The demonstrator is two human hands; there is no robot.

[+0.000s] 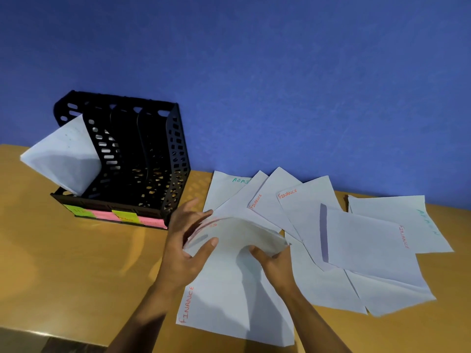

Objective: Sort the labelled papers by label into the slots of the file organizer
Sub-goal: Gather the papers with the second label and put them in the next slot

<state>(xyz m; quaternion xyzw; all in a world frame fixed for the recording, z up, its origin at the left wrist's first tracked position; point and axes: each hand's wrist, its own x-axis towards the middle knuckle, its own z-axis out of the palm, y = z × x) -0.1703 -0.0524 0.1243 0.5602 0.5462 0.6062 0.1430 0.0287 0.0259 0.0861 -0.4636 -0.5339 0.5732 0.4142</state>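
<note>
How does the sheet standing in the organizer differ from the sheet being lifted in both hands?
The sheet in the organizer stands tilted in the leftmost slot of the black organizer, untouched; the lifted sheet is held over the table's spread papers, between the left hand and right hand. The slotted sheet looks flat; the lifted one bows upward. No label is readable on the slotted sheet; the lifted one shows red lettering. Both are white.

An office desk: white papers (369,240) hand-lettered "FINANCE" and "ADMIN" fan out across a tan table (76,263) to the right of the fingers (193,207). Beyond the fingertips to the left, a black slotted file organizer (142,159) with coloured sticky labels (114,215) stands against a plain blue wall (254,72).
</note>
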